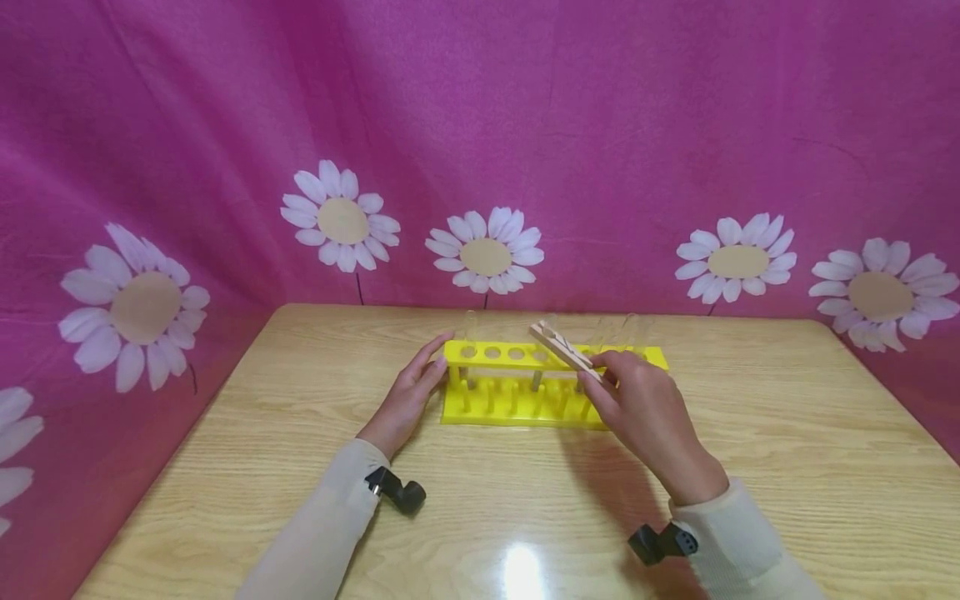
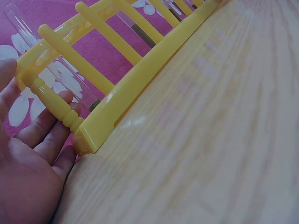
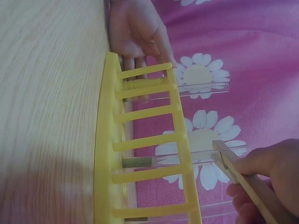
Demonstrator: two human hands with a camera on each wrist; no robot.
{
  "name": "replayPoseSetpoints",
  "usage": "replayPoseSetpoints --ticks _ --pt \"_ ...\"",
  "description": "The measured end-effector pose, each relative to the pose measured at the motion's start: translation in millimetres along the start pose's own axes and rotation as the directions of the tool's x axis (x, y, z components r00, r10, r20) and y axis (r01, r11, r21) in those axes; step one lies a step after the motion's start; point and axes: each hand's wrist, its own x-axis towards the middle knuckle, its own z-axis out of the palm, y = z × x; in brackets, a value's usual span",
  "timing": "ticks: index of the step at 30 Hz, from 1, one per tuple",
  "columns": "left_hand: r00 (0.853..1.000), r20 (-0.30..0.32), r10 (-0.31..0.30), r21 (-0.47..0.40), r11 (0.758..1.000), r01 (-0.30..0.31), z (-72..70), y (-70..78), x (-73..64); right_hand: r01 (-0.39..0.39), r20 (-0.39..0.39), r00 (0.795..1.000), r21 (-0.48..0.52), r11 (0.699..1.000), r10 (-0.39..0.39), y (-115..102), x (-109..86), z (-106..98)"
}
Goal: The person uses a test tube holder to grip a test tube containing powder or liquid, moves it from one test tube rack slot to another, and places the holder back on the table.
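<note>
A yellow test tube rack stands on the table with several clear glass test tubes in it. My left hand holds the rack's left end, its fingers behind the end post in the left wrist view. Between thumb and fingers, my right hand pinches a wooden test tube holder, slanted over the rack's top bar. The holder's tip is at the upper part of a middle test tube with dark matter at its bottom. Whether it clamps the glass, I cannot tell.
Another test tube stands in the leftmost hole, and more tubes rise near the right end. The light wood table runs back to a magenta cloth with white daisies.
</note>
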Motion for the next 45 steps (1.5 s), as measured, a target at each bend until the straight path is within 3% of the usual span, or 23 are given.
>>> replayPoseSetpoints --ticks 2,13,23,45 --pt "1.0 0.006 -0.011 -0.002 1.0 0.011 1.8 9.1 -3.9 -0.002 -0.015 1.0 -0.006 1.0 0.002 0 0.3 1" --pt "1.0 0.008 -0.012 -0.001 1.0 0.012 0.0 8.7 -3.3 0.011 -0.067 0.998 0.014 1.0 -0.01 -1 0.9 4" --pt "1.0 0.003 0.011 -0.024 1.0 -0.01 -6.1 -17.6 9.6 0.04 -0.105 0.994 0.039 0.998 -0.036 -1 0.7 6" --pt "0.999 -0.023 0.033 -0.009 0.999 -0.033 -3.4 -20.6 9.0 0.081 -0.135 0.988 0.045 0.996 -0.075 0 -1.0 4"
